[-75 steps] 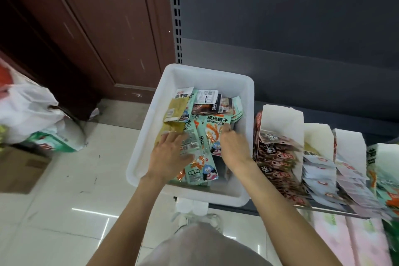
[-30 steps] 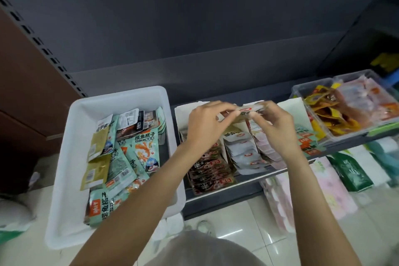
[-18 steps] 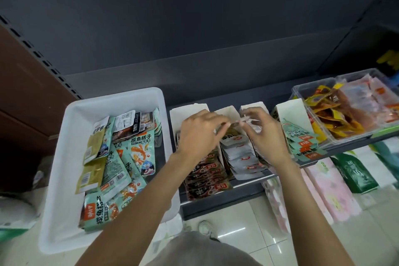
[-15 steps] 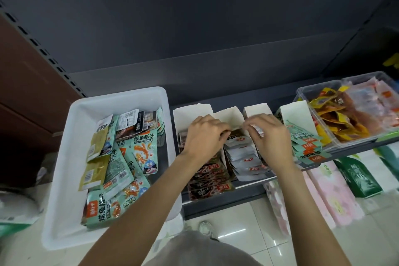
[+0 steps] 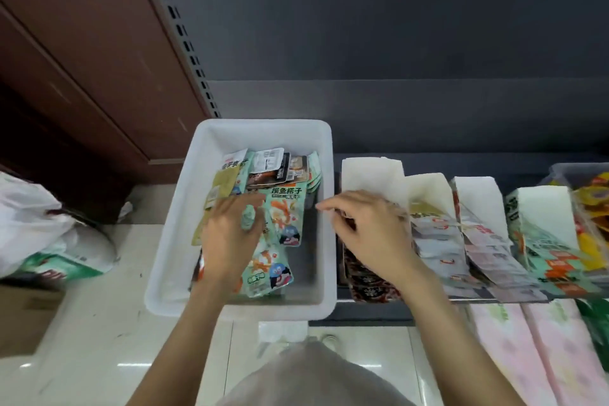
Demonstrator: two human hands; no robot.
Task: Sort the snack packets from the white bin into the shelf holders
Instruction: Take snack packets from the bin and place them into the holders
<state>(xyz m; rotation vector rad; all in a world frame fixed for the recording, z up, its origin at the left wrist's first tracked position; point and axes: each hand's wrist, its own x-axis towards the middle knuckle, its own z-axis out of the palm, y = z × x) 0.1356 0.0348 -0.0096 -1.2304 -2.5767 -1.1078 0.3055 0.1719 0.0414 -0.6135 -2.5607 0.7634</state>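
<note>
The white bin (image 5: 260, 124) sits at the shelf's left end and holds teal packets (image 5: 286, 209), olive packets (image 5: 221, 186) and dark packets (image 5: 280, 172). My left hand (image 5: 230, 242) is inside the bin on the pile, its fingers curled round a fold of a teal packet. My right hand (image 5: 372, 237) hovers over the bin's right wall and the first white holder (image 5: 372, 175), fingers loosely curled and holding nothing. That holder contains dark red packets (image 5: 369, 288). Right of it, the second holder (image 5: 428, 188) has white packets, the third holder (image 5: 474, 194) greyish ones and the fourth holder (image 5: 543, 204) teal-orange ones.
A clear tub (image 5: 566, 171) of yellow packets stands at the far right of the shelf. Pink packages (image 5: 527, 356) lie on the level below. A white plastic bag (image 5: 29, 217) and a cardboard box (image 5: 23, 313) sit on the tiled floor at left, beside a brown door (image 5: 82, 43).
Both hands left the second holder and moved left. My left hand went down into the bin onto the packets. My right hand came away empty, and the view swung left.
</note>
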